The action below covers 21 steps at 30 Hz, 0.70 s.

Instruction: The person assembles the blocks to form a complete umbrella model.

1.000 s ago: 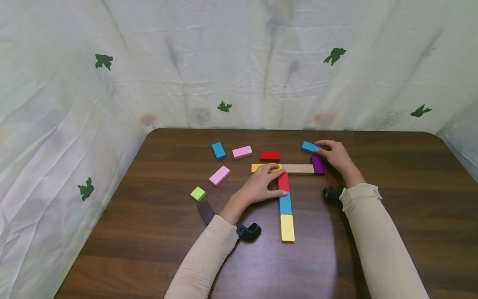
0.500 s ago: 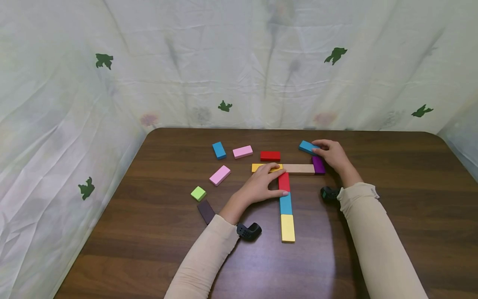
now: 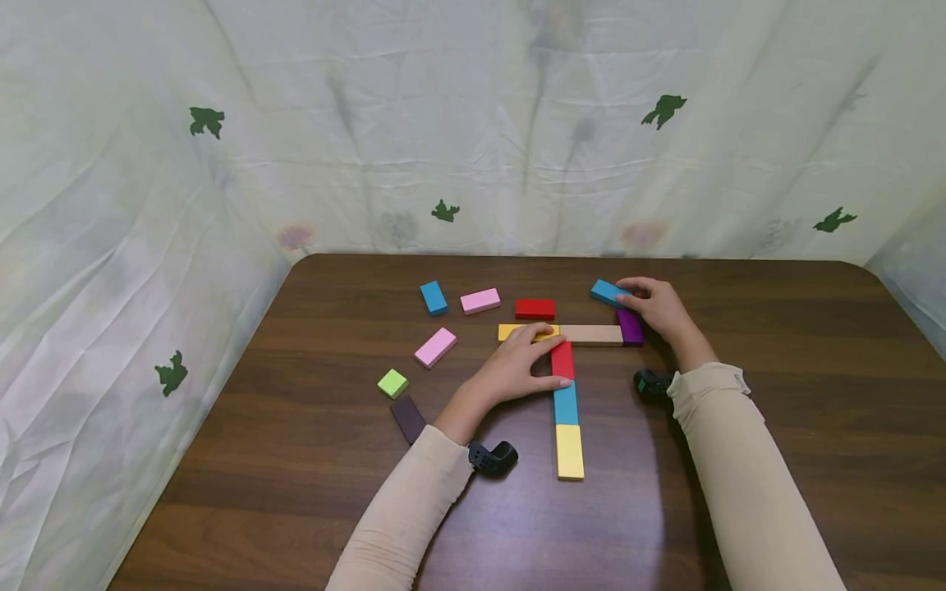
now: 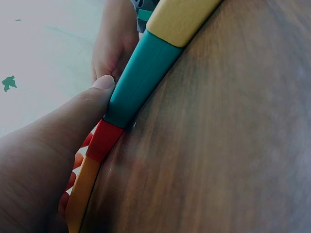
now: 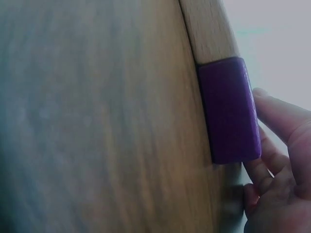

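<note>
My left hand (image 3: 510,368) rests over a row of wooden blocks with fingers and thumb spread. Its fingers lie over the orange-yellow block (image 3: 508,330) and the near red block (image 3: 562,361); the thumb touches where red meets the light blue block (image 3: 565,404). A pale yellow block (image 3: 569,451) ends that row. My right hand (image 3: 663,312) pinches the near end of a blue block (image 3: 604,290), tilted and just beyond the purple block (image 3: 631,327). The purple block (image 5: 228,111) adjoins a plain wood block (image 3: 591,334). The blue block is hidden in the right wrist view.
Loose on the brown table (image 3: 259,460) lie another red block (image 3: 534,309), two pink blocks (image 3: 480,300), a second blue block (image 3: 433,298), a green block (image 3: 392,383) and a dark block (image 3: 408,419) beside the left forearm. A pale curtain hangs behind the table.
Over the first half second my right hand shifted slightly left with the blue block; it has stayed nearly still since. My left hand and the rows of blocks hold their places.
</note>
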### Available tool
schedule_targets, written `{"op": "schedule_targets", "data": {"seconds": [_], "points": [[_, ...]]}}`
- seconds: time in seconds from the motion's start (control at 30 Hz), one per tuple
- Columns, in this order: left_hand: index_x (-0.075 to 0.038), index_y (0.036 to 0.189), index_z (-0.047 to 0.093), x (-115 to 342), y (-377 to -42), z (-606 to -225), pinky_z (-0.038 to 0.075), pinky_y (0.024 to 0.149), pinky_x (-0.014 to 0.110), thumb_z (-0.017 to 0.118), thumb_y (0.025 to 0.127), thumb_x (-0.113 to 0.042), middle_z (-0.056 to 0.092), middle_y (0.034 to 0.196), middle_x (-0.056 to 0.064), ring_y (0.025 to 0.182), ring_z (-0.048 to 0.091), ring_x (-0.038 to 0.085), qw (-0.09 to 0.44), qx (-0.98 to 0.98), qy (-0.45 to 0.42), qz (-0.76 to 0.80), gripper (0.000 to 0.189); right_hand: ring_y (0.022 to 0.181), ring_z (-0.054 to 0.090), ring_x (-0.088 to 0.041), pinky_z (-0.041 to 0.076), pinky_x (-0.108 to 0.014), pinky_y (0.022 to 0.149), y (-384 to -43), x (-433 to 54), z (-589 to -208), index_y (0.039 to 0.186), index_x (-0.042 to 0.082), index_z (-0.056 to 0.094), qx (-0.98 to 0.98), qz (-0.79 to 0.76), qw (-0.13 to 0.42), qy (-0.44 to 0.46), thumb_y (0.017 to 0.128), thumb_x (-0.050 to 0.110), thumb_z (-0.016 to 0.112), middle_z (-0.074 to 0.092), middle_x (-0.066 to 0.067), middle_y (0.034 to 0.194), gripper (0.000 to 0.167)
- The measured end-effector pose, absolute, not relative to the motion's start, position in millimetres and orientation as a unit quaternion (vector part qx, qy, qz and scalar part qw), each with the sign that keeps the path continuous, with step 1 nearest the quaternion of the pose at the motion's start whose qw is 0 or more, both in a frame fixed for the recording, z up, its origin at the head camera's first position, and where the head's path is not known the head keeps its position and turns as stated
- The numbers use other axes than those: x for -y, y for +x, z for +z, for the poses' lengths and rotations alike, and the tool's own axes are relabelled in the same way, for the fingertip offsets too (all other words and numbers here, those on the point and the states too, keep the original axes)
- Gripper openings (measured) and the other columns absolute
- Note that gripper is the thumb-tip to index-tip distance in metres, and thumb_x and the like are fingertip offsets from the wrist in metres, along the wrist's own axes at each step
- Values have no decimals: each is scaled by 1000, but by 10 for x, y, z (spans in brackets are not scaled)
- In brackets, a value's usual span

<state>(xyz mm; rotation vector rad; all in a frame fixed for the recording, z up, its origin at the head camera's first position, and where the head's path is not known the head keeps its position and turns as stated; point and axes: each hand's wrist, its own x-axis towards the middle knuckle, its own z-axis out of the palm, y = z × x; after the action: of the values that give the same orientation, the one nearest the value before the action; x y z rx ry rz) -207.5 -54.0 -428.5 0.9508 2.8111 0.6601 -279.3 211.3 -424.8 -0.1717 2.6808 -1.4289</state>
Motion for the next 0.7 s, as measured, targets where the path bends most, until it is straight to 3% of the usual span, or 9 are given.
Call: {"op": "schedule_targets", "data": {"seconds": [0.7], "points": [[-22, 137, 40, 539, -2074, -4286, 30, 99, 35, 57, 76, -59, 32, 136, 1, 126, 24, 18, 51, -922, 312, 222, 73, 98, 44, -30, 37, -38, 79, -2760, -2139, -4255, 123, 2, 52, -875, -477, 52, -70, 91, 25, 54, 48, -20, 117, 39]]}}
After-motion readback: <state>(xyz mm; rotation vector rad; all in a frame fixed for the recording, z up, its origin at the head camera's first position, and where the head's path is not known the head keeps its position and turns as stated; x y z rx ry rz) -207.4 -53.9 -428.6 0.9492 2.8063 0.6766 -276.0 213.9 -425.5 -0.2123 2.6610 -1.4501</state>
